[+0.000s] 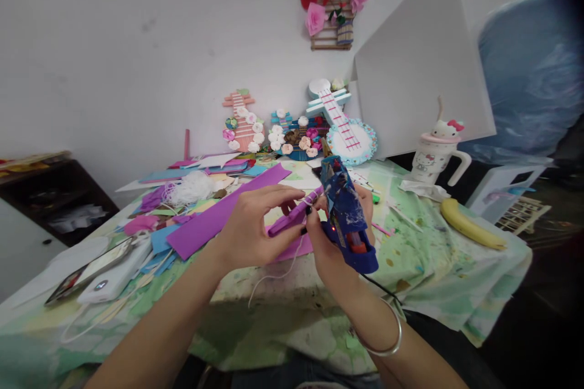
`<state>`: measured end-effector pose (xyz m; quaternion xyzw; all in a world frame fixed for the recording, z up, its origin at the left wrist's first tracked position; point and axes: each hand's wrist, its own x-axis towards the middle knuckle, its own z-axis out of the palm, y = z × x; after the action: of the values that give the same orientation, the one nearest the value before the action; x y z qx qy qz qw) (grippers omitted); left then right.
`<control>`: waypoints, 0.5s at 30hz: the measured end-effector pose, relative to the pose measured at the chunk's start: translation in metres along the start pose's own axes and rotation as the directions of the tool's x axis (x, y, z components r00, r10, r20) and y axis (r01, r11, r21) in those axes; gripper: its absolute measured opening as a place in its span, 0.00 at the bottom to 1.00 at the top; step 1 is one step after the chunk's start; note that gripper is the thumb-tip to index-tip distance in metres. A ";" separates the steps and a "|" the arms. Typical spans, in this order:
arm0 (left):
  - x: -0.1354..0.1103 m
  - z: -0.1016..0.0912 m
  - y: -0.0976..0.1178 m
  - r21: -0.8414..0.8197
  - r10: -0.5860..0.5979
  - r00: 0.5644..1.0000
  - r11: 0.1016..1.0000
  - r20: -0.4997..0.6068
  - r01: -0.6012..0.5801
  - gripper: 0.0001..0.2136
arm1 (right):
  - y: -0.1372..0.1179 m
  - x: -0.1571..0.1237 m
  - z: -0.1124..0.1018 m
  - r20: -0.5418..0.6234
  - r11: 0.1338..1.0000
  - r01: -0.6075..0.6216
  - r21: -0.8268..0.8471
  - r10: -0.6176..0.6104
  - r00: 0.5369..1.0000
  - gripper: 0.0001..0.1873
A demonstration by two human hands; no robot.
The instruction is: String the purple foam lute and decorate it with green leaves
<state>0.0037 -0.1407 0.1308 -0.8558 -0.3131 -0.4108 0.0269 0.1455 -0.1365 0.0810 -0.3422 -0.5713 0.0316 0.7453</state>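
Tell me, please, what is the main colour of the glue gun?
The glue gun is mostly blue, seen best in the head view.

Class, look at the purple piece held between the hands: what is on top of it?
White string crosses the purple piece near its upper end. Parts are covered by the left hand and the right hand, which also grips the glue gun; whatever lies there is hidden.
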 end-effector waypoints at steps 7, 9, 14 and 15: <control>-0.006 -0.003 -0.007 -0.167 -0.107 0.994 0.980 0.031 0.110 0.13 | -0.001 0.001 0.001 0.005 0.999 0.027 0.042 -0.027 1.000 0.06; -0.004 -0.002 -0.008 -0.153 -0.159 0.987 0.975 0.031 0.162 0.13 | 0.000 0.000 0.002 -0.003 0.998 0.029 0.056 -0.029 1.000 0.06; 0.002 -0.006 -0.012 -0.228 -0.186 0.979 0.953 0.088 0.202 0.09 | 0.001 0.000 0.001 0.007 0.998 0.030 0.058 -0.030 1.000 0.06; 0.003 -0.006 -0.013 -0.242 -0.188 0.977 0.948 0.100 0.207 0.09 | 0.001 0.000 0.001 0.013 0.998 0.029 0.057 -0.030 0.999 0.06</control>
<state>-0.0065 -0.1309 0.1342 -0.8315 -0.3438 -0.4150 -0.1346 0.1452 -0.1354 0.0804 -0.3123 -0.5803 0.0391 0.7511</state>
